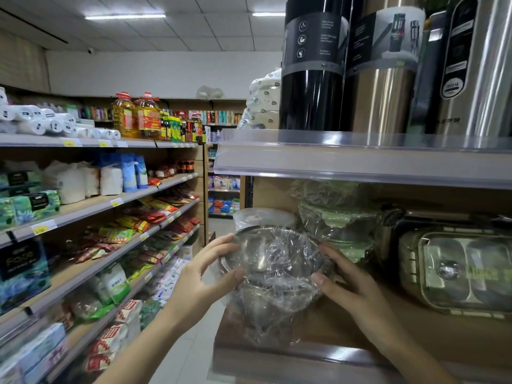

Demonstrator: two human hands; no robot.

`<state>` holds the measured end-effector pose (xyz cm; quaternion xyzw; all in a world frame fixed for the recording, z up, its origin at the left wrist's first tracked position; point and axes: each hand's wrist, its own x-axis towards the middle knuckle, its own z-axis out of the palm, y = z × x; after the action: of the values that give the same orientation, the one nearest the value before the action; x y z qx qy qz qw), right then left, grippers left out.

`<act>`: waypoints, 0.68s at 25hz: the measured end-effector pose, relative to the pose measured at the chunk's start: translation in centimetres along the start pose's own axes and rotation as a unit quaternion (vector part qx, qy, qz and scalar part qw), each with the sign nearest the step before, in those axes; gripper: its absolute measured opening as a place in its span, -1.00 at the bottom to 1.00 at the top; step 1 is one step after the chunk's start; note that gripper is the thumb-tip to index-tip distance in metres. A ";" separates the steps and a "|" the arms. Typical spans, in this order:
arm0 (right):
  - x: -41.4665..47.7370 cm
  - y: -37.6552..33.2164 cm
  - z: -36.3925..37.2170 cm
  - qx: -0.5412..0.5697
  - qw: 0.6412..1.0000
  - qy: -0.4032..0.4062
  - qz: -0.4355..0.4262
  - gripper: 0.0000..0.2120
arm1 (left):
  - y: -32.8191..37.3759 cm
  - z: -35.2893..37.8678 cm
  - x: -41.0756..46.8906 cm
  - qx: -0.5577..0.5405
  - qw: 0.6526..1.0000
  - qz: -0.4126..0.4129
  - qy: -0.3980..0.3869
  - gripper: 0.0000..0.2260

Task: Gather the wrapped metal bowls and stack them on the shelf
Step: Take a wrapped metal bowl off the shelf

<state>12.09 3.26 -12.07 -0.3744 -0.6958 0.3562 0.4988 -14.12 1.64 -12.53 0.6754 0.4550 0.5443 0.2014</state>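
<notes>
A metal bowl wrapped in crinkled clear plastic (273, 259) is held between both my hands above the front edge of the wooden shelf (415, 336). My left hand (206, 275) grips its left rim, thumb underneath. My right hand (350, 284) presses on its right side. Below the bowl, more wrapped metal ware (260, 320) rests on the shelf; loose plastic hides its shape.
Behind the bowl stand a white lidded tub (260, 217) and wrapped green-lidded containers (335, 217). A steel lunch box (457, 270) lies at right. Tall flasks (313, 79) stand on the shelf above. Stocked grocery shelves (97, 203) line the aisle at left.
</notes>
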 end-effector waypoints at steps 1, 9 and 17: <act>-0.1 -0.1 0.1 0.014 1.000 0.000 0.007 -0.41 | 0.0 0.0 0.0 -0.001 1.000 -0.008 -0.001 -0.44; -0.4 -0.4 0.2 0.133 0.986 0.021 0.095 -0.30 | 0.9 0.0 -1.1 -0.042 0.993 -0.109 -0.006 -0.40; -2.2 -3.3 -2.1 0.154 0.982 0.078 0.074 -0.10 | 4.8 2.0 -1.2 -0.103 0.992 -0.071 -0.004 -0.51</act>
<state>14.10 0.06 -9.64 -0.3707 -0.5620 0.4647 0.5752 -10.40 -1.33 -10.17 0.6197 0.4423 0.5697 0.3095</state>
